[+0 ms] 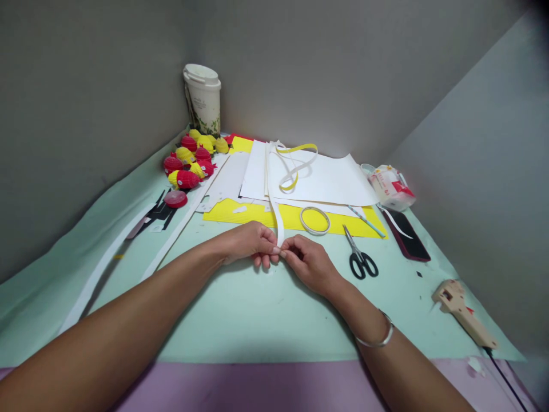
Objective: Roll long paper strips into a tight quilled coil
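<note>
Head view | left hand [253, 245], right hand [311, 264]: both left of scissors [357, 250], fingertips together, clamped on near end of strip [277, 216] | likely best: light pinch, edges even, no twist | packet [388, 186]: beyond scissors, to right, red marks unreadable | cup [205, 102]: far beyond scissors, to left, lettering too small to read

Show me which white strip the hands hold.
The central white strip crossing the yellow corrugated sheet: it alone is pinched, by the left hand and right hand.
</note>
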A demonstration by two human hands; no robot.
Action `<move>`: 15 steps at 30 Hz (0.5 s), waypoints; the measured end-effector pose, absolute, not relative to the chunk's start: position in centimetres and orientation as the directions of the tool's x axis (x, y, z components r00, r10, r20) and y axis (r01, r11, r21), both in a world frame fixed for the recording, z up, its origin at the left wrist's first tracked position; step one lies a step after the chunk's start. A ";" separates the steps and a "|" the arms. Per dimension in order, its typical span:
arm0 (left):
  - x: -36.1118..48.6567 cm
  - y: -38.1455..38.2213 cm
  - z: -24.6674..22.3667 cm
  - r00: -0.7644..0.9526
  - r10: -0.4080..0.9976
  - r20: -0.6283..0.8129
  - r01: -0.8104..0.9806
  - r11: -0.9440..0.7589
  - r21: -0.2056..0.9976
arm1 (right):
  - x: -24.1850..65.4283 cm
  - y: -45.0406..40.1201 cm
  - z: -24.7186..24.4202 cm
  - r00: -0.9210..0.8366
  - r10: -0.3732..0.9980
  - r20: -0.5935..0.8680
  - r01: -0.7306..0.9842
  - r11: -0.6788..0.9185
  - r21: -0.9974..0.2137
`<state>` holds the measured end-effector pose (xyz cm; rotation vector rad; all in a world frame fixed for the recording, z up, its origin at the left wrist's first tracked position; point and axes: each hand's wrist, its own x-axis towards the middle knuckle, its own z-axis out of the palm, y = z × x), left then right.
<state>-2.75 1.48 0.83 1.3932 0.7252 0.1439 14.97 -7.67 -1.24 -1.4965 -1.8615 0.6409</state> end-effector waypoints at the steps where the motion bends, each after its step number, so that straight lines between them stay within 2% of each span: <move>1: -2.7 1.5 0.8 0.779 0.500 -0.379 0.316 0.209 0.925 | 15.0 -7.7 -1.2 -0.132 0.974 0.186 0.654 0.227 -0.722; 15: -2.6 1.5 0.9 0.759 0.524 -0.387 0.325 0.210 0.922 | 14.8 -7.5 -1.0 -0.076 0.985 0.157 0.639 0.169 -0.751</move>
